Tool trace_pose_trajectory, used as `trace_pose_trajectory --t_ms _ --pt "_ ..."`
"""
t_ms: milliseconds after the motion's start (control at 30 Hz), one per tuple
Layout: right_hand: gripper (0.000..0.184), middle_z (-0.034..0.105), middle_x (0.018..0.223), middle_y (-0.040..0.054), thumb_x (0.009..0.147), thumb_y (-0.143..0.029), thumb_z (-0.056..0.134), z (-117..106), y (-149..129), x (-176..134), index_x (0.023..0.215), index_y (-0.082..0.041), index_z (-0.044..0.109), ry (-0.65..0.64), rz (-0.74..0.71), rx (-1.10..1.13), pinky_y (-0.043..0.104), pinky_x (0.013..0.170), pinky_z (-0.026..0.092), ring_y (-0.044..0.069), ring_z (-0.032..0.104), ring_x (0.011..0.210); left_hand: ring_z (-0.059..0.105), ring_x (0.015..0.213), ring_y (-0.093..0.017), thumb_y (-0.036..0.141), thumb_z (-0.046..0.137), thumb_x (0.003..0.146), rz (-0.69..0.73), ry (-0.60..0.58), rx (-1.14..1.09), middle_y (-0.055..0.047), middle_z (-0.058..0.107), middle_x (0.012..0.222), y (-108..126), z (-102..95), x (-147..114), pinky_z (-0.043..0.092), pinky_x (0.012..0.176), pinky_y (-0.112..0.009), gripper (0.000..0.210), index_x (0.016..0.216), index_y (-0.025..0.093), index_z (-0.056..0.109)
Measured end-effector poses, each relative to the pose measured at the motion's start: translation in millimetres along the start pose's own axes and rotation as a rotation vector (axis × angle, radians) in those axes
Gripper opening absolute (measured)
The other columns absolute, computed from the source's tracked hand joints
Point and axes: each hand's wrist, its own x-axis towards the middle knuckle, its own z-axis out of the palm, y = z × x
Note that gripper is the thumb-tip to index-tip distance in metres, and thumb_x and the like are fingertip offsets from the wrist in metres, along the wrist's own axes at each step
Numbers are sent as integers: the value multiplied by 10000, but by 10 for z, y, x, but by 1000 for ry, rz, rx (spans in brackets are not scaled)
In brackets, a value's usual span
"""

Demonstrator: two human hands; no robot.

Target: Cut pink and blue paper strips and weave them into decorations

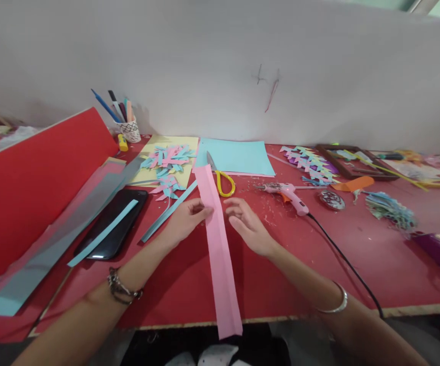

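A long pink paper strip (220,264), creased lengthwise, runs from the middle of the table to past its front edge. My left hand (187,218) pinches the strip's left edge between thumb and fingers. To the right of the strip, my right hand (248,223) is apart from it, its fingers loosely curled and spread with nothing between them. Scissors with yellow handles (225,184) lie just beyond the strip, their blades pointing away. A narrow blue paper strip (170,211) rests on the table left of my left hand.
A black phone (123,223) with a blue strip on it lies at left, beside a red board (44,188). Cut paper pieces (170,160) and blue sheets (239,156) are at the back. A pink glue gun (286,193) trails its cord to the right. A pen cup (128,129) stands back left.
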Motion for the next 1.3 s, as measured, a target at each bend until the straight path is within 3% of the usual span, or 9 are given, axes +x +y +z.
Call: trace_pose_trajectory --t_ms 100,233,433,600,667,767,933,1067,1300 --pt "266 499 771 2 778 -310 455 40 -36 -10 1014 -192 420 -95 221 118 279 671 434 121 509 709 513 597 -116 369 580 633 -33 31 -69 35 559 640 1 4 -6 416 581 -236 216 714 172 547" --pt "108 483 703 -12 744 -280 472 65 -80 -1 716 -177 460 -190 284 108 247 645 409 103 483 663 480 570 -108 412 514 675 -24 96 4 43 491 577 36 -9 -13 396 570 -234 245 609 176 501" --pt "72 528 674 -15 745 -213 425 13 -63 38 732 -173 482 -25 240 -49 223 597 399 102 496 629 484 569 -126 424 421 736 20 156 208 25 482 557 27 -105 26 396 565 -253 282 590 188 473" --pt "173 618 835 55 768 -147 394 -90 -59 32 838 -163 552 13 68 -455 256 658 411 150 553 753 519 962 -204 329 410 783 362 532 487 -112 523 1067 143 -238 -38 439 789 -333 322 1056 162 450" --pt "212 626 895 73 787 -127 386 -125 -90 34 893 -159 566 -42 11 -577 264 683 413 164 563 805 438 1111 -248 314 413 800 573 574 756 -147 477 1171 215 -257 -103 356 925 -402 370 1133 155 432" --pt "245 625 891 70 825 -112 357 -161 -170 50 941 -154 569 -225 -56 -670 262 687 416 156 570 789 417 1155 -271 324 405 829 681 259 1129 -114 520 1189 291 -227 -178 223 1002 -471 316 1096 192 508" --pt "282 607 955 75 851 -97 341 -197 -276 45 1027 -156 553 -454 -97 -774 272 715 417 166 568 857 599 796 -215 312 361 872 420 -296 1300 -49 675 842 286 -182 -185 397 729 -346 261 877 190 592" --pt "285 578 994 83 825 -96 400 -229 -260 -12 1076 -153 522 -506 -41 -849 265 674 409 179 562 872 599 686 -198 252 325 875 345 -370 1343 -47 661 744 233 -231 -195 332 538 -274 273 785 192 575" --pt "270 581 898 60 808 -46 380 -185 -272 -36 973 -161 560 -497 -30 -991 248 615 363 156 547 788 604 825 -198 220 316 821 191 -385 1159 -67 649 953 177 -265 -304 385 618 -267 271 1012 194 507"
